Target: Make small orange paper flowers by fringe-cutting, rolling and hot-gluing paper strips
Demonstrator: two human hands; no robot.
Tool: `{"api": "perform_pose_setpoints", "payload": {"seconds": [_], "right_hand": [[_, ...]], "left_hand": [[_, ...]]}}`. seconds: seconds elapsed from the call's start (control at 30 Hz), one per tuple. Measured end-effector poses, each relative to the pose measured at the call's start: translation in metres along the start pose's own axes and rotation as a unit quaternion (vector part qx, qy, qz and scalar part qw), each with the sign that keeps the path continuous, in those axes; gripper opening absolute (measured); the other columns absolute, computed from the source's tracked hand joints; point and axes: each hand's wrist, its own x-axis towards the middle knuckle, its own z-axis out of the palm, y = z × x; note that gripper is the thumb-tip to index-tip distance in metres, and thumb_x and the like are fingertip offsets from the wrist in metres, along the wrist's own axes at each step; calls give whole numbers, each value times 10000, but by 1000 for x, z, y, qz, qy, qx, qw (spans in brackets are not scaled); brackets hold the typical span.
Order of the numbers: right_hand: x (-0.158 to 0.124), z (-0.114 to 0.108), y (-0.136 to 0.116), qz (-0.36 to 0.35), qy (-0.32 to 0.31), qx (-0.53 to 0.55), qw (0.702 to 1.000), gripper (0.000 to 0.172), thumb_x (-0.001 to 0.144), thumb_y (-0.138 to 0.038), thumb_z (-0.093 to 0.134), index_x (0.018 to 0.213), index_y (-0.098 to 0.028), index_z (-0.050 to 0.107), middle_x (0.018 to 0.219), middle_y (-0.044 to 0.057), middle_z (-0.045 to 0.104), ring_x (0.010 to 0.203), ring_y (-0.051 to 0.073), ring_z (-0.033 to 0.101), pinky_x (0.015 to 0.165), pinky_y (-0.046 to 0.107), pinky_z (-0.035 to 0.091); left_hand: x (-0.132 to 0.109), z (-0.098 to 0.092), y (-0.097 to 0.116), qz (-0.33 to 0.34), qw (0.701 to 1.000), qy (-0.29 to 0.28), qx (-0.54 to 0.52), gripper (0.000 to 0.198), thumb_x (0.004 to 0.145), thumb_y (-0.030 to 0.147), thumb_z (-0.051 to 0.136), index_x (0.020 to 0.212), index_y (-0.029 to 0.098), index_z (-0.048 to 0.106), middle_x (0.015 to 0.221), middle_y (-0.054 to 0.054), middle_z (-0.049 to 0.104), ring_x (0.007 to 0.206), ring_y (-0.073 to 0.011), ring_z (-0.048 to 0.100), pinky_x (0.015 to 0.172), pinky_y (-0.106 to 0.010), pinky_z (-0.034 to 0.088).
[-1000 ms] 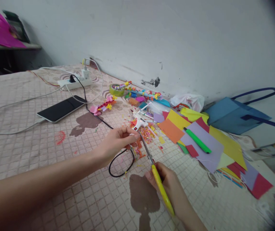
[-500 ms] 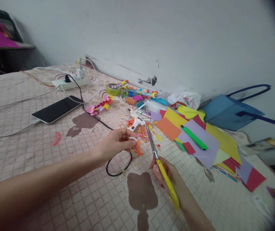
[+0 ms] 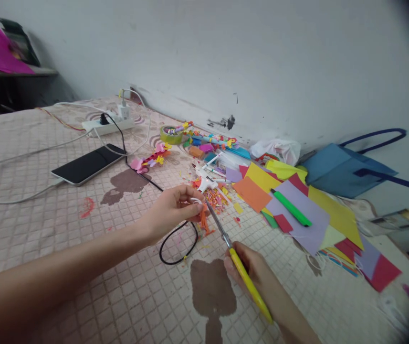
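Between the thumb and fingers of my left hand [image 3: 179, 209] is a small orange paper tassel [image 3: 204, 220] with fringed strips hanging down. A white string [image 3: 196, 200] loops at the same fingertips. My right hand [image 3: 249, 267] is wrapped around the yellow handle of a pair of scissors [image 3: 222, 229]. The blades point up and left, with their tips right beside the left fingertips and the tassel; whether they touch it I cannot tell. Just beyond my left hand lies a white glue gun [image 3: 206, 181] among orange and yellow paper scraps [image 3: 215, 198].
Coloured paper sheets [image 3: 299, 215] and a green cutter [image 3: 290, 208] lie on the right, near a blue bag [image 3: 349, 167]. A phone [image 3: 89, 165] and a power strip [image 3: 107, 126] sit on the left. A black cable [image 3: 161, 253] loops below my left hand. Paper-flower sticks [image 3: 152, 160] lie farther back.
The scissors in my right hand have moved left and their tips now reach the left fingertips. My left hand still holds the tassel in nearly the same place. The view has shifted slightly.
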Motion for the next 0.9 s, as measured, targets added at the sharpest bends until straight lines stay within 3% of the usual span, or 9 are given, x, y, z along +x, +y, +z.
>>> {"api": "perform_pose_setpoints", "payload": {"seconds": [0.37,0.9], "right_hand": [[-1,1,-6,-18,100,-133,986,173,764,-354,566,717,-211,481,588,-21,533,522,145,478,490,236,350],[-4,0,-2,-62,154,-243,956,155,785,-358,570,807,-219,506,605,-3,602,516,162,535,502,243,394]], "left_hand": [[1,0,-2,26,999,5,-29,213,746,215,689,890,139,552,760,-24,661,663,-124,651,661,-274,536],[1,1,-2,25,999,1,-37,198,745,215,689,886,141,571,791,-20,646,686,-109,637,678,-253,537]]}}
